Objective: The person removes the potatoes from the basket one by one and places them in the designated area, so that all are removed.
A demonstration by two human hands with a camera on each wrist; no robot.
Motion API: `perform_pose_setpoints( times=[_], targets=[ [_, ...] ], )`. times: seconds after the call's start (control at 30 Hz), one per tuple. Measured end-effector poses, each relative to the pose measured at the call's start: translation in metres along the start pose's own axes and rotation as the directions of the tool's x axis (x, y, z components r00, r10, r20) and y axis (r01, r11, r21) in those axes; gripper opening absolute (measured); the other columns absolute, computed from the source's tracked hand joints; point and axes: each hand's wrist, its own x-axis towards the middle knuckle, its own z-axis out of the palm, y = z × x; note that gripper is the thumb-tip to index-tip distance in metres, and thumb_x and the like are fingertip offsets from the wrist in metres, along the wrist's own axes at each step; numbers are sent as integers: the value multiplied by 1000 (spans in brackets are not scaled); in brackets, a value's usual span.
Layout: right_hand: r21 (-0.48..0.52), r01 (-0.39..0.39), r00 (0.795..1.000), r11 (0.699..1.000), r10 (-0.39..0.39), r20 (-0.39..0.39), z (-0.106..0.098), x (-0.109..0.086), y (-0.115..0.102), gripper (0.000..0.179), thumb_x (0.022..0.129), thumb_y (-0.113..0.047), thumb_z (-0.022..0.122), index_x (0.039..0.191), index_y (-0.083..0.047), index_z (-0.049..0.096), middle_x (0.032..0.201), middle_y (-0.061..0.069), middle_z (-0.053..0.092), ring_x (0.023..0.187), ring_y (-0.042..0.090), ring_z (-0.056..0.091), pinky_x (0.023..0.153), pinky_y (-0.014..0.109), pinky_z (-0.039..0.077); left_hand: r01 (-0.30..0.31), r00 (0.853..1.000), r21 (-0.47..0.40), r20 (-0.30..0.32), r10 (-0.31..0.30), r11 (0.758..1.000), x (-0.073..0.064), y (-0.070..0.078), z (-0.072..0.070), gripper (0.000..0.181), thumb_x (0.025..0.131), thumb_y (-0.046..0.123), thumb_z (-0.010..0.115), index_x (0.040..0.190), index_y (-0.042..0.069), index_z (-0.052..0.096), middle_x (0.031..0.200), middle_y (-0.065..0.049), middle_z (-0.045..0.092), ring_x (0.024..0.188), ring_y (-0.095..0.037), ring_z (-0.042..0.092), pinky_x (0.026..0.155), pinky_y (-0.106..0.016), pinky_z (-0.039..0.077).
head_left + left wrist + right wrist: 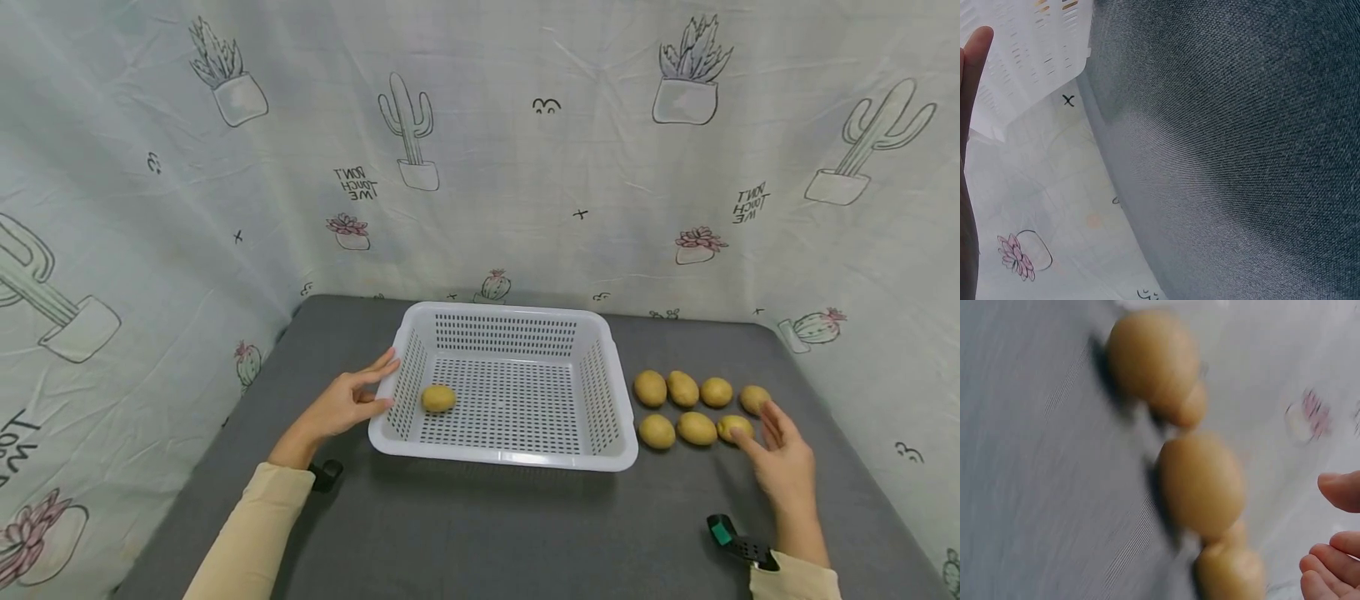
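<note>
A white plastic basket [501,461] with slotted walls stands on the grey table, one potato [438,398] lying inside near its left wall. My left hand [347,406] touches the basket's left side with fingers extended; in the left wrist view a finger [977,56] lies beside the slotted wall. To the right of the basket, several yellow potatoes [697,427] lie in two rows. My right hand [786,458] is at the right end of the rows, thumb and fingers spread beside the front-row end potato [733,427]. Blurred potatoes [1202,484] fill the middle of the right wrist view.
The grey cloth-covered table [487,533] extends in front of the basket. A pale curtain [480,150] printed with cacti hangs behind and at both sides. Black straps with small devices [738,542] sit at both wrists.
</note>
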Motion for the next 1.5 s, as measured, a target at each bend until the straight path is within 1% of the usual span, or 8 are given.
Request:
perform_pose_setpoints(
  times=[0.17,0.27,0.4,0.5,0.77,1.1,1.33,1.5],
  targets=[
    [48,155,986,987,-157,61,3,-4,-24,71,93,-18,62,151,-4,23,153,17,30,130,-8,32,96,0,28,4,1000,13,-6,-4,1000,0,3,0,68,89,5,64,147,0,28,159,-14,7,97,-39,67,72,-28,55],
    [98,246,959,964,-257,120,7,-6,-38,69,92,-14,62,150,-4,25,151,13,34,126,-11,35,96,1,31,16,1000,10,-9,-16,1000,-1,4,1,68,90,5,63,147,1,28,159,-13,6,98,-39,66,72,-28,55],
    [237,345,907,908,-388,165,13,-8,-54,64,91,-4,62,147,-2,32,140,-7,46,121,-12,42,93,3,35,19,1000,19,-14,-18,1000,-1,3,1,68,89,4,63,147,1,28,159,-13,7,98,-39,66,72,-27,55],
    [382,351,868,855,-450,210,16,-7,-70,61,90,3,59,145,0,35,133,-16,48,121,-8,46,93,5,37,12,1000,28,-16,-12,1000,-1,2,2,67,89,3,63,147,1,29,159,-14,7,97,-39,67,71,-27,55],
    [596,310,763,741,-568,308,36,-4,-129,54,91,9,54,141,9,34,138,-1,51,125,3,49,97,13,40,-3,1000,11,-16,3,1000,-4,3,2,68,90,7,64,147,0,29,159,-15,7,96,-39,67,73,-26,55],
    [606,315,636,731,-636,437,88,8,-188,55,92,-1,58,143,2,36,143,13,44,130,9,45,105,18,35,22,1000,-5,8,-22,1000,-6,-2,4,67,90,7,63,147,1,29,159,-14,6,92,-34,69,73,-26,54],
    [631,200,586,750,-608,536,135,19,-220,57,92,-8,61,143,-1,36,147,21,37,137,28,37,112,40,28,21,1000,10,-2,-21,1000,-1,-1,1,67,89,8,65,147,3,30,159,-12,8,90,-29,70,74,-26,55],
    [610,161,545,776,-585,600,175,25,-234,56,92,-9,61,143,-3,38,147,17,40,137,28,37,113,41,28,4,1000,2,-8,-4,1000,0,1,0,67,89,7,65,147,2,30,159,-12,8,91,-30,70,74,-26,55]
  ],
)
